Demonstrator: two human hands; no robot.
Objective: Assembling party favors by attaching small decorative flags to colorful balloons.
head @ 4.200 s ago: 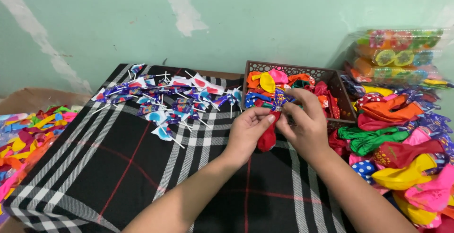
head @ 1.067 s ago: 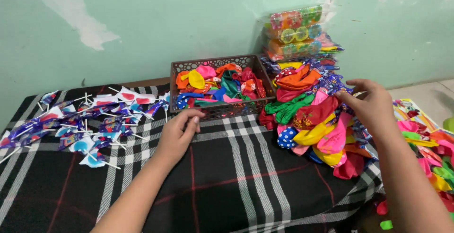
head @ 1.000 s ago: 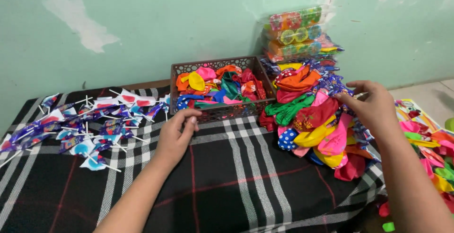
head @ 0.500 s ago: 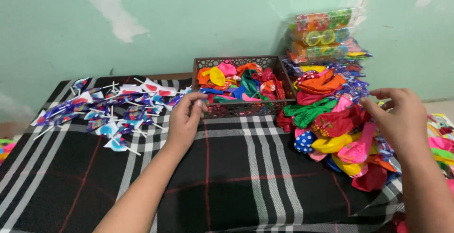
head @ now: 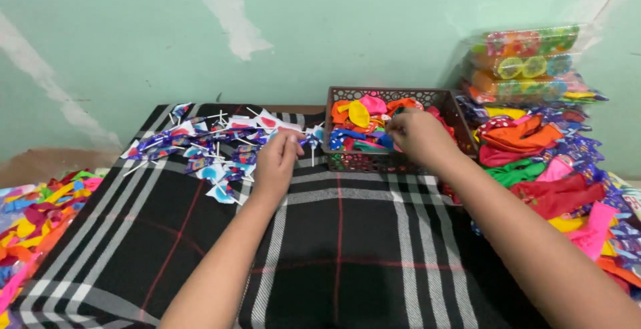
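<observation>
Hands work at the far edge of a desk point(head: 347, 255) covered by a black plaid cloth with white and red stripes. Left hand point(head: 275, 162) rests fingers-down at the near edge of a heap of wrapped lollipops point(head: 214, 143), white sticks poking out of blue and purple wrappers; fingers curl loosely together on or around one piece, but whether it is actually gripped cannot be told. Right hand point(head: 419, 135) reaches over the front wall of a brown perforated basket point(head: 374, 162), fingertips pinched down into the loose balloons point(head: 364, 119) inside it, orange, yellow, pink and blue; what exactly is pinched is hidden by the fingers. The two hands are apart, basket corner between them. Right of the basket lies a big pile of flat coloured balloons point(head: 547, 175), red, green, orange, pink, on patterned wrappers, touching the basket side. Behind that pile, clear packs of colourful toys point(head: 524, 62) are stacked against the pale green wall point(head: 133, 35). More balloons point(head: 33, 215) lie off the left edge of the cloth.
</observation>
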